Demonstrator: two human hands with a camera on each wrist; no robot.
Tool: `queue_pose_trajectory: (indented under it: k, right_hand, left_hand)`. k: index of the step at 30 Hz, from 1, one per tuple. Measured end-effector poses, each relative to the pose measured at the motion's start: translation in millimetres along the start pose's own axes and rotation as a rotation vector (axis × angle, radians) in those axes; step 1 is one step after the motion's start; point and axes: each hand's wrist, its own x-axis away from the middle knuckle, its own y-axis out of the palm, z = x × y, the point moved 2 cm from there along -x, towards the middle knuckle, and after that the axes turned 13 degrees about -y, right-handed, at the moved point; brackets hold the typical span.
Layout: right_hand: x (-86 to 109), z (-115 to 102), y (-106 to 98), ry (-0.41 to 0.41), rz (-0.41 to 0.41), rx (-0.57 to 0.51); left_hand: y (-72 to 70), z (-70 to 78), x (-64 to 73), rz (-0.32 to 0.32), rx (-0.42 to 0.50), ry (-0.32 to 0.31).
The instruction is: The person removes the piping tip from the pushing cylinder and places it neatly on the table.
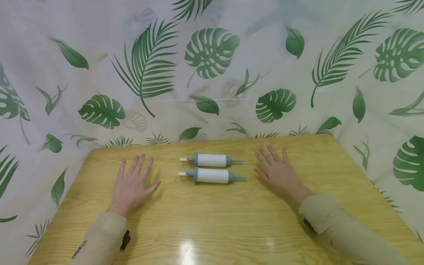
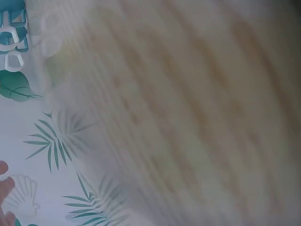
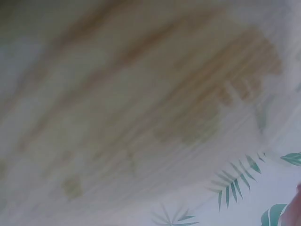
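Two white hand pumps, like balloon pumps, lie side by side on the wooden table, with blue-grey caps and thin nozzles pointing right. One is the far pump (image 1: 212, 160), the other the near pump (image 1: 212, 175). My left hand (image 1: 131, 187) rests palm down to their left, fingers spread, holding nothing. To their right my right hand (image 1: 278, 170) lies flat with fingers spread, also apart from the pumps. Pump ends (image 2: 11, 35) show at the left wrist view's upper left corner. Only fingertips edge into both wrist views.
The wooden table (image 1: 212, 217) stands against a white cloth (image 1: 232, 110) printed with green leaves. Its far edge lies just beyond the pumps. Long beige sleeves (image 1: 344, 224) reach over the front part of the table.
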Motion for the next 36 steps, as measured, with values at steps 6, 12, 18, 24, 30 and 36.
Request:
queue_pose_trajectory:
  k: [6,12,18,24,30,36]
  right_hand:
    - [-3.2,-1.7,-8.8,-0.191,0.170,-0.041]
    - [-15.7,-9.9,-15.2,-0.076,0.083,-0.498]
    - [-27.3,-28.3,-12.1,0.079,-0.036,-0.744]
    - [-41.5,-46.7,-10.3,0.038,-0.060,-0.779]
    - [-51.5,-54.4,-4.8,0.040,-0.088,-0.794]
    - [-57.0,-58.9,-0.1,0.074,-0.118,-0.805]
  left_hand:
    - [-4.0,4.0,-4.5,-0.090,0.073,-0.003]
    - [-6.5,17.2,-6.2,-0.178,0.331,-0.013]
    - [-11.0,44.1,-7.8,-0.256,0.496,-0.097]
    - [-13.8,73.0,-7.7,-0.191,0.690,-0.043]
    - [-12.9,99.6,-12.4,-0.072,0.759,0.125]
    - [-10.7,125.6,-19.2,-0.029,0.711,0.217]
